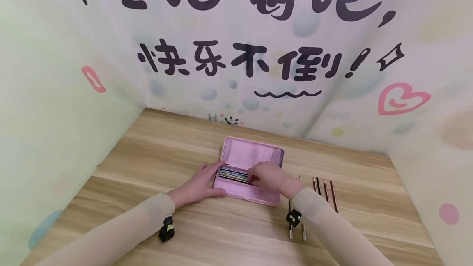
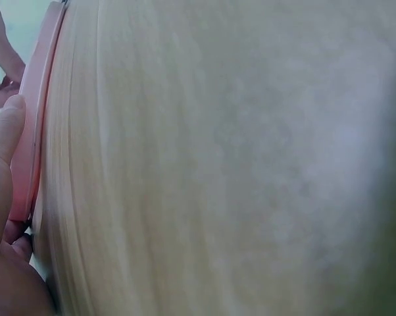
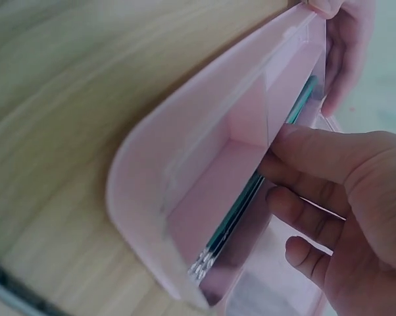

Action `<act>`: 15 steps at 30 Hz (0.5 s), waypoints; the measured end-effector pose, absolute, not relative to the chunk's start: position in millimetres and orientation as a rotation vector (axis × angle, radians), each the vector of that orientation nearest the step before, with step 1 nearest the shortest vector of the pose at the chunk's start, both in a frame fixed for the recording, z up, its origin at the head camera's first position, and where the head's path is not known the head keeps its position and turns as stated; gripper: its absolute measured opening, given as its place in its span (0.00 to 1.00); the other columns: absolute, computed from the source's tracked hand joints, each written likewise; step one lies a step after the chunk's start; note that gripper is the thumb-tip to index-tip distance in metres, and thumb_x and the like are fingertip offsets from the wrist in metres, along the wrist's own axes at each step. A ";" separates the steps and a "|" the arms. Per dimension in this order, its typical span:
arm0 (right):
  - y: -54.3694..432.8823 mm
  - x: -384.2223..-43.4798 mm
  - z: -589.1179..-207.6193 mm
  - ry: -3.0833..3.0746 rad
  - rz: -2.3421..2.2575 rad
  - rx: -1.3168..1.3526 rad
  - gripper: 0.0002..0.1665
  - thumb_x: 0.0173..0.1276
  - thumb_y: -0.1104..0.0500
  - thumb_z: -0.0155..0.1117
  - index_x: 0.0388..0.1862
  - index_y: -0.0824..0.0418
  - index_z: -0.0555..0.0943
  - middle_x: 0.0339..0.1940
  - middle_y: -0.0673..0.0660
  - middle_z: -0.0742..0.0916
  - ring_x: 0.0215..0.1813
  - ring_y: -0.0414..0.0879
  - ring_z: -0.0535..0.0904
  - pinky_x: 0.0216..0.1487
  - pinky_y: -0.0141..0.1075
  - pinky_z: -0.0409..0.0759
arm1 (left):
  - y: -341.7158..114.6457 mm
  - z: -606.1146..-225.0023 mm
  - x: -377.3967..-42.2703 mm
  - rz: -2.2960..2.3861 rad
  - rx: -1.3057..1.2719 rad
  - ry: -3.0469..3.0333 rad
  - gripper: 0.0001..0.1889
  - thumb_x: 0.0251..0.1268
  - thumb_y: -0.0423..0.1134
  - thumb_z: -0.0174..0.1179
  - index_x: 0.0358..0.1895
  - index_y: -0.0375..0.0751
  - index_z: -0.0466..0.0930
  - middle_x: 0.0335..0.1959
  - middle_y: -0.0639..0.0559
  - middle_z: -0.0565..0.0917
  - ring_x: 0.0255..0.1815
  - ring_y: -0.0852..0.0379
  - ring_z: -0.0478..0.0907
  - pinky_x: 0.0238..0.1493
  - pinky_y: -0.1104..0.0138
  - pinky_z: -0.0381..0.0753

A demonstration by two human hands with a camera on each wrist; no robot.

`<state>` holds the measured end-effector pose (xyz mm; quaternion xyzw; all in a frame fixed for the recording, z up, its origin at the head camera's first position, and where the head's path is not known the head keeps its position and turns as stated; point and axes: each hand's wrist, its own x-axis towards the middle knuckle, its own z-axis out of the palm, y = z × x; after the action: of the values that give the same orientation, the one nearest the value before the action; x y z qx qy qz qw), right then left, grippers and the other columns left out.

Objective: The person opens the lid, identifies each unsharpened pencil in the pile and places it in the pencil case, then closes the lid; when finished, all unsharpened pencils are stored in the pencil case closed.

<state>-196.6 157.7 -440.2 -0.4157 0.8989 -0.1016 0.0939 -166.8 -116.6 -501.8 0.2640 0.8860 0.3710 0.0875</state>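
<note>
An open pink pencil case (image 1: 236, 191) lies on the wooden table, its lid tipped back toward the wall. My left hand (image 1: 197, 184) holds the case's left end, thumb along the front edge and fingers toward the back corner. Several dark and coloured pencils (image 1: 233, 174) lie lengthwise inside. My right hand (image 1: 271, 177) reaches into the case from the right. In the right wrist view, the thumb and index finger pinch at the pencils (image 3: 232, 220) in the long slot, which show on both sides of the fingertips. An undivided pink front compartment (image 3: 211, 161) sits beside that slot.
Several loose pencils (image 1: 327, 192) lie right of the case, with more pencils (image 1: 290, 229) partly under the right forearm. Behind the table (image 1: 155, 147) rises a printed cloth wall (image 1: 229, 93); cloth also hangs at both sides.
</note>
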 end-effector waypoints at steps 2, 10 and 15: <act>163.7 -195.7 -440.0 2.689 -0.312 -1.257 0.06 0.67 0.65 0.74 0.31 0.56 0.86 0.30 0.46 0.88 0.33 0.39 0.80 0.41 0.37 0.84 | -116.3 -501.8 -167.4 1.101 0.790 2.641 0.52 0.62 0.52 0.76 0.81 0.33 0.56 0.78 0.31 0.66 0.79 0.34 0.63 0.84 0.40 0.42; 197.2 -183.6 -430.1 2.751 -0.451 -1.205 0.02 0.69 0.66 0.72 0.36 0.59 0.87 0.32 0.47 0.88 0.34 0.37 0.80 0.38 0.36 0.84 | -116.3 -504.3 -167.6 1.100 0.792 2.646 0.53 0.60 0.52 0.76 0.81 0.31 0.56 0.77 0.29 0.66 0.78 0.33 0.63 0.83 0.39 0.42; 222.9 -175.6 -422.7 2.817 -0.500 -1.195 0.04 0.67 0.67 0.72 0.39 0.61 0.88 0.33 0.48 0.88 0.35 0.37 0.81 0.37 0.34 0.85 | -116.0 -503.6 -168.6 1.105 0.797 2.651 0.53 0.60 0.51 0.77 0.81 0.31 0.56 0.77 0.30 0.66 0.78 0.34 0.63 0.83 0.39 0.43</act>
<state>-175.6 222.9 -422.7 -0.3854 0.9083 -0.1611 0.0203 -168.6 -116.0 -503.6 0.2664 0.8866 0.3695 0.0803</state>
